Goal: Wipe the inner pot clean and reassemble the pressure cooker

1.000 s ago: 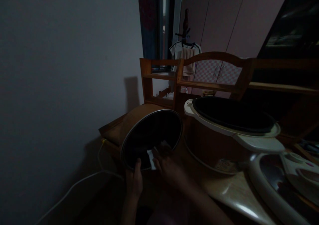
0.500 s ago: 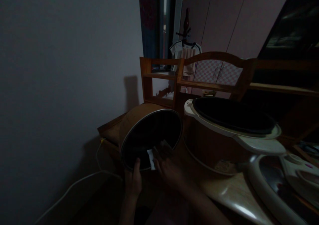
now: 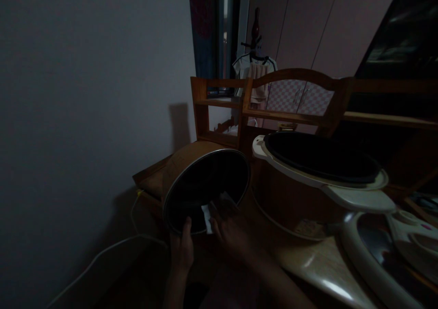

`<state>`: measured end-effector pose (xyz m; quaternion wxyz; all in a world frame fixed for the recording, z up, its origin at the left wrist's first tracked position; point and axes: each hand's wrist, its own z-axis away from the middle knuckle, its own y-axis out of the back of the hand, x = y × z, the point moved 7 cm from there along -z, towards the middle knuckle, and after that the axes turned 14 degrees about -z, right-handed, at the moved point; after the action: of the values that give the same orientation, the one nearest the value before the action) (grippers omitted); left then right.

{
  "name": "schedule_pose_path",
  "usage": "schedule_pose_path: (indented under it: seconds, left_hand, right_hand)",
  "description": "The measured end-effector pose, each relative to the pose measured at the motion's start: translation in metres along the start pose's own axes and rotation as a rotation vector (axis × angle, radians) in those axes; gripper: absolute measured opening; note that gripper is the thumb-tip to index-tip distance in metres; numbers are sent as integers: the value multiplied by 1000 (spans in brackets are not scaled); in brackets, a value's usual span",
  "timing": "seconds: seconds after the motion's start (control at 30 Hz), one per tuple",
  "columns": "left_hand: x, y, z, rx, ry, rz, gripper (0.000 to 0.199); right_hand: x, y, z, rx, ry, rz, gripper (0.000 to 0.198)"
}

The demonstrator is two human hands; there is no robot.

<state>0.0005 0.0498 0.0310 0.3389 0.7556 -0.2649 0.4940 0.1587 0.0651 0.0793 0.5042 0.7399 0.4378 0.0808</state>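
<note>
A round inner pot [image 3: 195,156], tan outside and dark inside, lies tilted with its mouth facing me. My left hand [image 3: 183,247] grips its lower rim, the thumb over the edge and the other fingers out of sight beneath. Just inside the rim, my right hand [image 3: 229,224] presses a white cloth or tissue [image 3: 207,218] against the pot's lower inner wall. Its fingers are partly lost in the dark. To the right stands the wide cooker body [image 3: 287,199], with a pale rim, side handles and a dark opening.
At the lower right lies the cooker's lid [image 3: 372,254] on a shiny tabletop [image 3: 318,263]. A wooden shelf frame [image 3: 219,101] rises behind the pot. A white cord [image 3: 112,247] runs along the wall at left. Clothes [image 3: 258,74] hang farther back.
Almost nothing differs. The view has shifted very slightly; both hands keep their places on the pot and the white cloth or tissue.
</note>
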Motion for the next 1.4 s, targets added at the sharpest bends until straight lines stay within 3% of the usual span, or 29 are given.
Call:
schedule_pose_path:
  seconds: [0.27,0.87,1.17,1.4]
  left_hand:
    - [-24,-6,-2,-11,78,40,61]
    - [-15,-4,-2,-8,23,18,61]
    - [-15,-4,-2,-22,86,-3,61]
    - [-10,-3,-1,-16,33,-14,58]
  right_hand:
    - [6,-7,1,2,-2,-39,43]
    - [1,-1,2,-20,10,-36,40]
    - [4,-6,0,8,-9,-48,41]
    - [4,-2,2,2,-20,-49,43]
